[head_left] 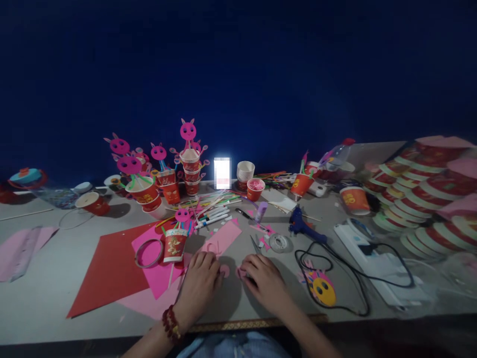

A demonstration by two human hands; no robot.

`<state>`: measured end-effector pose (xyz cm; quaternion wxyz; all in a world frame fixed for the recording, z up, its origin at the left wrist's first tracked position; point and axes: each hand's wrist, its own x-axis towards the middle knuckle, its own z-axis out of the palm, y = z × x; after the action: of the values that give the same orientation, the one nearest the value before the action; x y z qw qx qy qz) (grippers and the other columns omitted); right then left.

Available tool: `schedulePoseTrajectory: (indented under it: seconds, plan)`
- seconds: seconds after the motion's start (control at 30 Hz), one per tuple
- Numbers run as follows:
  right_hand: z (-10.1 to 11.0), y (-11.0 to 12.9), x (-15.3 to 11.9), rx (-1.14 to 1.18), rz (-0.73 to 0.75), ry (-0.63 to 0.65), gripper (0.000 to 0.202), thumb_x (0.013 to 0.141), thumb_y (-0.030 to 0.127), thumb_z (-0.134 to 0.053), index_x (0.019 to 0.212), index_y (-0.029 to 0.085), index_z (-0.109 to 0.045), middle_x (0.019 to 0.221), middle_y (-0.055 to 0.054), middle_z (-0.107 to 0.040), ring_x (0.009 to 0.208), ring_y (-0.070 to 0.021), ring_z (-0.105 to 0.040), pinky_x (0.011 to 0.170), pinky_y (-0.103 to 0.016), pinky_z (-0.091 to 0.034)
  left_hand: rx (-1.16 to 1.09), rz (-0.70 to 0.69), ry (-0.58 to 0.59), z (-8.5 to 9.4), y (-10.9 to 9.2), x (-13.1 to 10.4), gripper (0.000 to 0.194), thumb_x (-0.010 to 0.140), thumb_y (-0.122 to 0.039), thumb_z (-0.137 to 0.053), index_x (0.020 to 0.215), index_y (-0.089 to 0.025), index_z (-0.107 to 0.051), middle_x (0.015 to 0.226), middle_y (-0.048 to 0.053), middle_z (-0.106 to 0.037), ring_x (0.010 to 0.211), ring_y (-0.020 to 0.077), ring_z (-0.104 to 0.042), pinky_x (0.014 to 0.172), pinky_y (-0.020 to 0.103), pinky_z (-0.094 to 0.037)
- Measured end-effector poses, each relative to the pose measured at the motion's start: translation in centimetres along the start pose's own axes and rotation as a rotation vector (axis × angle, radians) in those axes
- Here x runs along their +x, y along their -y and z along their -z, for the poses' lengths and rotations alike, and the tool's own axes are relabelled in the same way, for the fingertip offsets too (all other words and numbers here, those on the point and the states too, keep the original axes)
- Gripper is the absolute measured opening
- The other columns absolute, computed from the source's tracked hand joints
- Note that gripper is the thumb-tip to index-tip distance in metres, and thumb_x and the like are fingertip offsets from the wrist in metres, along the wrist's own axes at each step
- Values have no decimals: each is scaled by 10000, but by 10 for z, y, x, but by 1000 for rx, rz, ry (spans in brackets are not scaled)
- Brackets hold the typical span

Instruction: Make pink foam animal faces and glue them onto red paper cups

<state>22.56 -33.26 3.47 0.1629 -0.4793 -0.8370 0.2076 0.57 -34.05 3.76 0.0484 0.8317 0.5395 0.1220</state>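
Near the table's front edge, my left hand (201, 278) rests with curled fingers, its fingertips at a small round pink paper piece (224, 271). My right hand (263, 279) is closed on another small pink paper piece (241, 272), partly covered by the fingers. The two pieces are apart, with a short gap between the hands. Just beyond my left hand lies a light pink paper strip (227, 236). Scissors (255, 244) lie beyond my right hand, partly hidden by it. A tape roll (278, 242) sits to their right.
A red cup (174, 244) with a pink figure stands on pink and red sheets (112, 268) at left. Markers (214, 217) lie behind. To the right are a blue glue gun (305, 226), black cable (367, 293), yellow face (324, 292), white power strip (372, 263) and stacked cups (406, 199).
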Motion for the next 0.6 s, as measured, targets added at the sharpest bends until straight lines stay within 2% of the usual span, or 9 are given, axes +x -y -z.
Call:
schedulePoseTrajectory:
  seconds: [0.1, 0.17, 0.27, 0.33, 0.6]
  plan:
    - [-2, 0, 2, 14, -2, -6, 162, 875, 108, -632, 978, 232, -639, 1037, -28, -631, 1011, -231, -545, 885, -354, -436, -37, 6, -43, 1, 2, -9, 193, 904, -161, -539, 1081, -154, -615, 1157, 126, -598, 1082, 305, -502, 932, 476, -413]
    - [-2, -1, 3, 20, 5, -14, 151, 878, 122, -644, 985, 230, -639, 1039, -28, -636, 1011, -231, -544, 888, -357, -436, -75, -30, -57, 1, 2, -15, 279, 885, -161, -570, 1161, -182, -597, 1226, 104, -591, 1117, 300, -492, 993, 494, -382]
    - [-4, -3, 6, 18, 25, -17, 128, 905, 158, -637, 1009, 232, -642, 1036, -30, -640, 1004, -234, -545, 886, -366, -439, -125, -105, -22, -3, 0, -23, 397, 854, -167, -614, 1243, -233, -568, 1276, 55, -598, 1163, 292, -483, 1076, 521, -313]
    - [-6, -4, 8, 19, 42, -16, 109, 927, 175, -615, 1014, 234, -646, 1026, -31, -643, 998, -235, -549, 879, -370, -443, -149, -133, -4, -6, 0, -27, 445, 845, -179, -631, 1278, -228, -547, 1289, 56, -598, 1176, 291, -485, 1093, 529, -299]
    - [-4, -5, 13, 69, 49, -46, 94, 916, 138, -600, 977, 205, -626, 995, -51, -659, 976, -245, -573, 878, -390, -451, -273, -59, -177, -9, 9, -32, 229, 894, -66, -524, 1062, -199, -604, 1125, 73, -612, 1074, 255, -508, 964, 465, -428]
